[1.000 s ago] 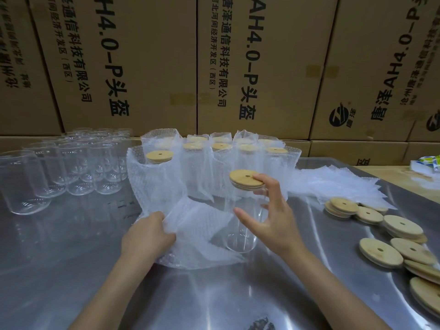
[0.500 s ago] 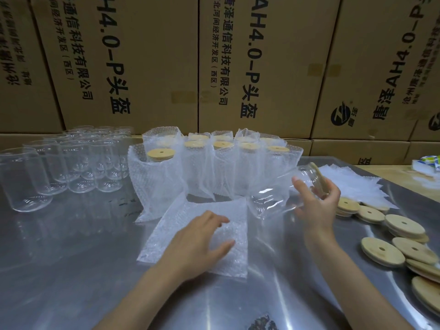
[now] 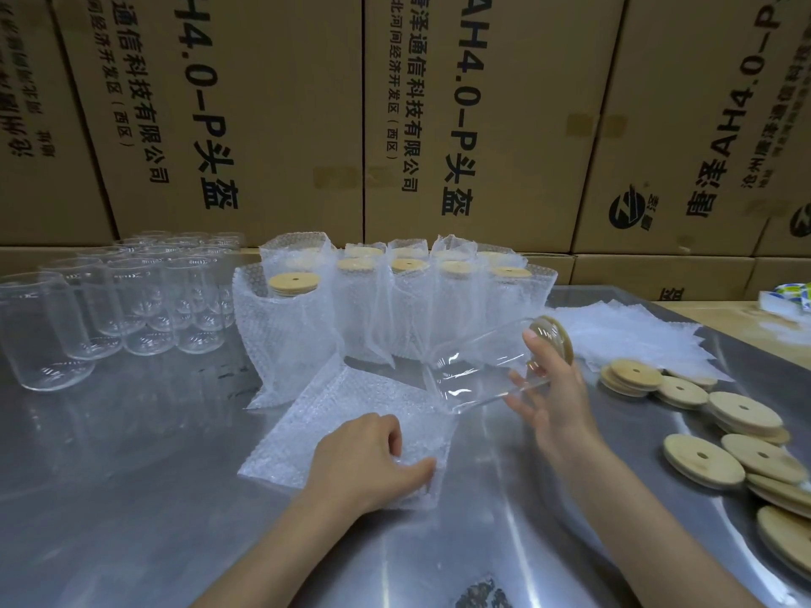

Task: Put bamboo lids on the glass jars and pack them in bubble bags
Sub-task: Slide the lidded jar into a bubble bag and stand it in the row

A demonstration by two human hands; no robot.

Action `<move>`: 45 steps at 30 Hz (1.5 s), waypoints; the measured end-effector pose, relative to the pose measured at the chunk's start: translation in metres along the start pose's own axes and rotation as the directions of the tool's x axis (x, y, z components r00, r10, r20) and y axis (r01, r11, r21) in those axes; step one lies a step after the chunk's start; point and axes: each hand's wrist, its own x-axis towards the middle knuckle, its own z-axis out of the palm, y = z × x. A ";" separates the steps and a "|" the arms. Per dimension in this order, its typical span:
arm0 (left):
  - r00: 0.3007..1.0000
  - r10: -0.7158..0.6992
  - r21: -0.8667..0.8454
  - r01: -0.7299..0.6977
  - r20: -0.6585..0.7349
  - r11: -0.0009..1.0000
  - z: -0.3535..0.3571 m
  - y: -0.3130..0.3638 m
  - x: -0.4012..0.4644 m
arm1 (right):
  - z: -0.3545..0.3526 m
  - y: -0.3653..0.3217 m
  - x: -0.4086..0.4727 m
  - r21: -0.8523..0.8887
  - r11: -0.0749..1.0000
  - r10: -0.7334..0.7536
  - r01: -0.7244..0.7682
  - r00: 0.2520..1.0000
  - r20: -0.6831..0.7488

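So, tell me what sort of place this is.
Likely a warehouse packing bench: stacked printed cartons behind a steel table, rows of empty jars, bagged lidded jars and loose lids.

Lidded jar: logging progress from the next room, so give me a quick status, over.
Right hand grips lidded jar, tilted, base toward flat bubble bag. Left hand pinches the bag's near edge on the table. Jar not yet inside. Path looks unobstructed.
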 end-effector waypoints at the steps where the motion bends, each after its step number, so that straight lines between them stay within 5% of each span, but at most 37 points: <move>1: 1.000 -0.009 -0.009 0.009 0.002 1.000 0.000 0.000 0.000 | 0.001 0.001 -0.001 -0.002 1.000 0.026 -0.026 0.999 0.023; 8: 0.983 -0.185 -0.321 0.171 -0.014 0.932 -0.006 -0.003 0.003 | 0.005 0.006 -0.002 0.039 0.991 0.116 -0.125 0.977 0.181; 15: 0.950 -0.299 -0.738 0.137 -0.091 0.660 -0.013 -0.012 0.012 | 0.008 0.008 -0.005 0.014 0.998 0.049 -0.056 0.951 0.306; 25: 0.924 -0.242 -0.797 -0.100 -0.297 0.595 -0.023 -0.002 0.005 | 0.010 0.009 -0.010 -0.083 0.997 0.020 -0.003 0.978 0.206; 29: 0.924 -0.123 -0.730 -0.199 -0.362 0.654 -0.024 0.007 0.000 | 0.013 0.015 -0.014 -0.116 0.993 0.046 -0.023 0.978 0.206; 33: 0.843 0.219 -0.388 -0.436 -0.490 0.812 -0.020 0.013 -0.008 | 0.018 0.030 -0.020 -0.146 0.988 0.093 -0.057 0.962 0.257; 38: 0.768 0.519 -0.319 -0.633 -0.376 0.706 -0.019 0.027 -0.018 | 0.021 0.036 -0.022 -0.094 0.988 0.140 -0.118 0.952 0.272; 41: 0.759 0.400 -0.261 -0.582 -0.514 0.770 -0.031 0.020 -0.012 | 0.019 0.034 -0.019 -0.005 0.992 0.120 -0.124 0.950 0.288; 45: 0.765 -0.092 -0.431 -0.256 -0.637 0.865 -0.052 -0.006 0.005 | 0.014 0.028 -0.012 0.017 0.990 0.134 -0.141 0.968 0.212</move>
